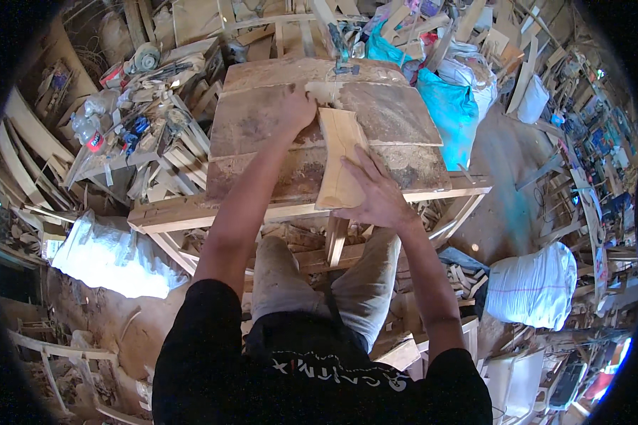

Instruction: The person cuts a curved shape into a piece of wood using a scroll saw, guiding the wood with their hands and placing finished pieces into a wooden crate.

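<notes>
A pale, curved wooden board [339, 152] with a line along it lies on a worn wooden worktable [255, 117], its near end at the table's front edge. My right hand [376, 188] grips the board's near right side, fingers laid over the top and thumb at the near end. Just left of the board's far end, my left hand [301, 110] rests low over the tabletop with its fingers curled; what they hold, if anything, is hidden. Beyond the board, a narrow metal saw guide [344, 65] comes down to the table's far part.
Wood offcuts [184, 152] and a plastic bottle [87, 132] crowd the left. Turquoise sacks [448, 113] stand against the table's right side. White sacks lie lower left [113, 255] and right [532, 287]. Scrap wood is under the table by my legs.
</notes>
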The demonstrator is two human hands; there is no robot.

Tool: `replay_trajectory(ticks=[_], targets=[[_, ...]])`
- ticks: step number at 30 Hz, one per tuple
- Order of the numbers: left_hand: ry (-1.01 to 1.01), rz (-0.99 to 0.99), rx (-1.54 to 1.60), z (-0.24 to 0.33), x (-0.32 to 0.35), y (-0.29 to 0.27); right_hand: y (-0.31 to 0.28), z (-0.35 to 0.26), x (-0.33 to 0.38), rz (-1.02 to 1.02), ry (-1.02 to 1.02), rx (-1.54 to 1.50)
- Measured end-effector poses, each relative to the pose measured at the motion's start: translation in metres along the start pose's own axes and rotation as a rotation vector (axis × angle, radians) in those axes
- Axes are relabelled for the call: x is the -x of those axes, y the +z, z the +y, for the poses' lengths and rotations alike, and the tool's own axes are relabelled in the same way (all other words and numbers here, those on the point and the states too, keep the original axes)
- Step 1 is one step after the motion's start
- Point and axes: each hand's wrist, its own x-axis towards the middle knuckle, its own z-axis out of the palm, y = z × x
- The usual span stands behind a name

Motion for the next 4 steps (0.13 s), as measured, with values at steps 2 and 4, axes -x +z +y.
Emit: replay_trajectory(ticks=[2,4], targets=[[-0.039,-0.072,-0.056,-0.006,-0.025,0.014,-0.002,-0.004,-0.008,-0.013,-0.037,-0.024],[-0.002,-0.178,-0.083,0.008,-0.026,0.034,-0.007,0.005,-0.003,-0.023,-0.013,-0.008]])
